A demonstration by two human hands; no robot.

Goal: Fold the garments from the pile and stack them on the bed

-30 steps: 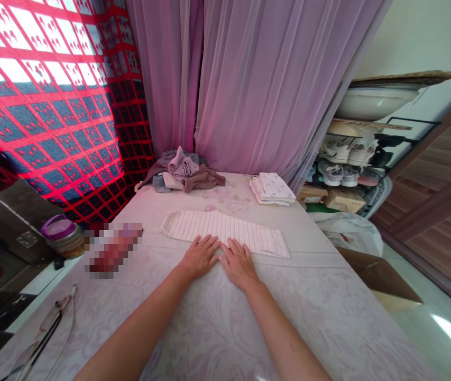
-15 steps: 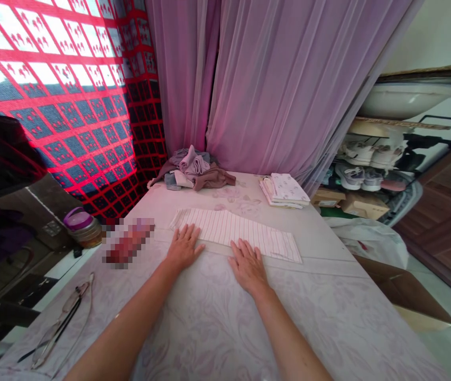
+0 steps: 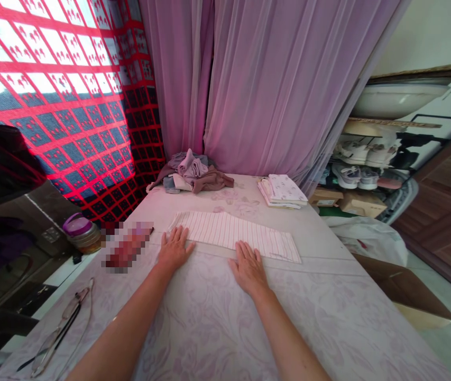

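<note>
Across the table lies a pale pink striped garment (image 3: pixel 225 231), long and flat, like trousers folded lengthwise. My left hand (image 3: pixel 174 248) rests palm down at its near left corner, fingertips on the cloth and fingers a little spread. Farther right, my right hand (image 3: pixel 250 269) lies flat, its fingertips on the garment's near edge and its palm on the tablecloth (image 3: pixel 209 323). Neither hand grips anything. Some small creases show at the garment's right end.
A heap of crumpled clothes (image 3: pixel 193 172) sits at the back left, and a folded stack of cloth (image 3: pixel 283 190) at the back right. Eyeglasses (image 3: pixel 56 330) and a blurred-out red object (image 3: pixel 128 246) lie on the left. An open cardboard box (image 3: pixel 403 291) stands beyond the right edge.
My left hand has slid left along the near edge to the garment's left corner. The right hand stays nearly in place, and the view has shifted slightly.
</note>
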